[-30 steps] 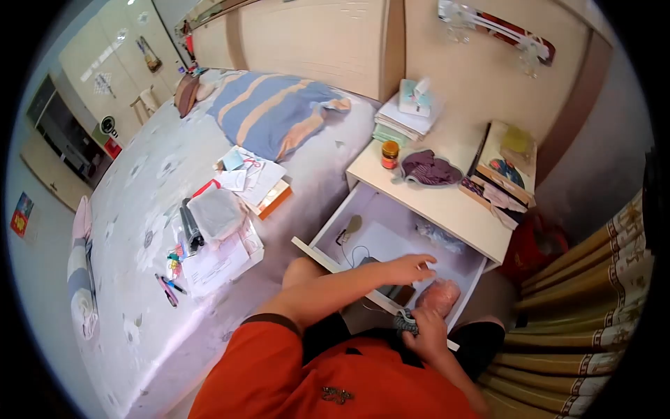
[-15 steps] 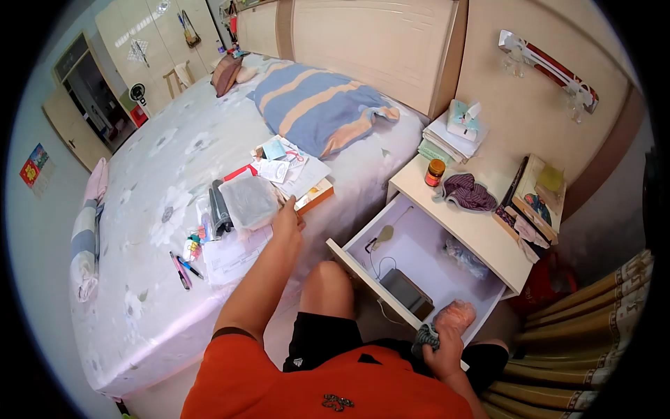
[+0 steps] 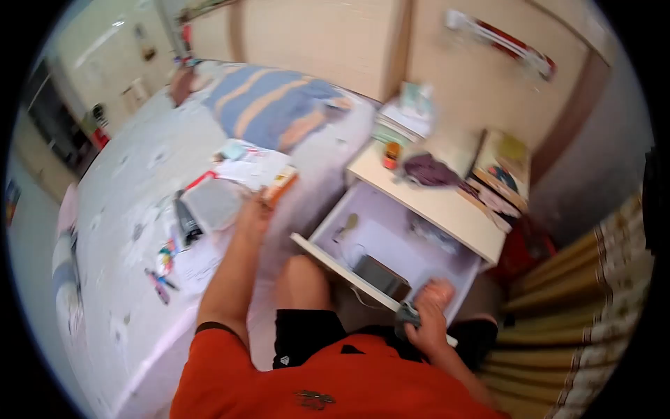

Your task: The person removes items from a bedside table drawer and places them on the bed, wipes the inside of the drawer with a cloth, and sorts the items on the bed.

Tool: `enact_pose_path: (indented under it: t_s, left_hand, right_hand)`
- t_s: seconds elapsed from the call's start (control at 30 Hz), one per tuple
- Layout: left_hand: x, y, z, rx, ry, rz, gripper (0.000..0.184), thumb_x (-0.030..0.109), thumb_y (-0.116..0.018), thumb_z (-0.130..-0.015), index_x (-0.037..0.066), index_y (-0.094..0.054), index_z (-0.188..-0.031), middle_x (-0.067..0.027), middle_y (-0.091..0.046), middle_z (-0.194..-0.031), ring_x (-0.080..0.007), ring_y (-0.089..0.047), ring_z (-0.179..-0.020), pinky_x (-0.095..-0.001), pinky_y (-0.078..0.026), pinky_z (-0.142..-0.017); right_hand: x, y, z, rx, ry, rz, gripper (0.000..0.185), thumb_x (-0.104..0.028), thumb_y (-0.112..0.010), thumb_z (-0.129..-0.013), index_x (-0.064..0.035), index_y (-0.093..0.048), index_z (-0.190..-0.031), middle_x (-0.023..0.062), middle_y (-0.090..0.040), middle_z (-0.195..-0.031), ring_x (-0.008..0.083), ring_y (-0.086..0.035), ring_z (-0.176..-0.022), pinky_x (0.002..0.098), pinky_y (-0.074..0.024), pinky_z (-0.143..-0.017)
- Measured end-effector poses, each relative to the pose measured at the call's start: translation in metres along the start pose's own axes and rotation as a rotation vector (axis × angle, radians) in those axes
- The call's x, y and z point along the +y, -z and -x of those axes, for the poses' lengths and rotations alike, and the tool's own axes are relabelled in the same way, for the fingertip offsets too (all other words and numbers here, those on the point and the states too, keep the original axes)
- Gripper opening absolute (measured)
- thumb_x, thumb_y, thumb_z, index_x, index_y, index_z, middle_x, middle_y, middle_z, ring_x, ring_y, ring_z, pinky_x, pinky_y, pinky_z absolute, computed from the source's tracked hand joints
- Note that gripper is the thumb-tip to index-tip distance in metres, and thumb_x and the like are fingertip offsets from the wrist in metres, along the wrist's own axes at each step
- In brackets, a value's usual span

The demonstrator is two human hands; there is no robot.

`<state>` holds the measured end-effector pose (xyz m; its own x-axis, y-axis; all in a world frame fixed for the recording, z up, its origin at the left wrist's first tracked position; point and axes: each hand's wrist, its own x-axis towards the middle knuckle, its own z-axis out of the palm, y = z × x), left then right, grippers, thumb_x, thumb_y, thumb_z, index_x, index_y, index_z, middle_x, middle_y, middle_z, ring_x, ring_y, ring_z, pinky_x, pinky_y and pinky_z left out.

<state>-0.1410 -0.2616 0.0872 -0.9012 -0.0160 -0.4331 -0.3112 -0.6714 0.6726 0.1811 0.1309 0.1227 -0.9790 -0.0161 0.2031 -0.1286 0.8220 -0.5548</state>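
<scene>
Over the bed's near edge, my left hand (image 3: 257, 213) is closed at the near corner of an orange-sided box (image 3: 281, 186) with papers; blur hides the exact grip. My right hand (image 3: 428, 327) is closed around a grey-green knitted item (image 3: 406, 318) at the front of the open drawer (image 3: 328, 257). Just beyond its fingers a pinkish bundle (image 3: 438, 290) rests in the drawer. A dark grey box (image 3: 380, 276) lies by the drawer front, with a thin cord near it. Farther back are a clear plastic bag (image 3: 434, 236) and a small olive object (image 3: 347, 225).
The nightstand (image 3: 377, 166) bears an orange jar (image 3: 391, 155), purple cloth (image 3: 429, 170), a tissue box (image 3: 417, 100) and a box of items (image 3: 499, 171). On the bed lie a clear bag (image 3: 211, 202), pens (image 3: 159, 283) and a striped pillow (image 3: 269, 105). A curtain (image 3: 572, 321) hangs right.
My left hand has moved from above the drawer leftward to the box on the bed, and the box has tilted slightly. My right hand still holds the knitted item. The view swung and returned.
</scene>
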Motion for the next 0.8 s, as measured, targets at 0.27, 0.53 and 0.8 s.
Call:
enact_pose_path:
  t_s: [0.27,0.53,0.8]
  left_hand:
    - [-0.025,-0.047,0.143,0.193,-0.387,-0.435,0.026,0.013,-0.058,-0.081,0.005,-0.052,-0.105,-0.0062,-0.053,-0.101,-0.0157,-0.049,-0.088,-0.0295,-0.042,-0.074]
    - [0.068,0.125,0.159,0.898,-1.1,-0.671,0.021,-0.002,-0.049,-0.077,0.0,-0.055,-0.096,-0.0067,-0.056,-0.085,-0.0141,-0.052,-0.076,-0.025,-0.042,-0.071]
    - [0.096,0.131,0.181,0.89,-0.764,-0.956,0.038,0.022,-0.062,-0.079,-0.005,-0.052,-0.103,-0.0114,-0.058,-0.092,-0.0163,-0.055,-0.081,-0.0273,-0.044,-0.072]
  right_hand:
    - [0.003,-0.004,0.0,0.071,0.088,-0.016,0.043,-0.008,-0.058,-0.059,0.0015,-0.053,-0.101,0.0219,-0.055,-0.092,0.0403,-0.051,-0.089,0.0434,-0.0418,-0.08]
    - [0.009,-0.007,0.001,0.051,0.108,-0.036,0.043,-0.007,-0.055,-0.059,0.0022,-0.052,-0.102,0.0201,-0.055,-0.094,0.0387,-0.051,-0.088,0.0414,-0.0415,-0.081]
    - [0.01,-0.009,0.001,0.072,0.101,-0.034,0.038,-0.007,-0.055,-0.061,0.0018,-0.053,-0.098,0.0186,-0.055,-0.091,0.0378,-0.052,-0.087,0.0407,-0.0416,-0.079]
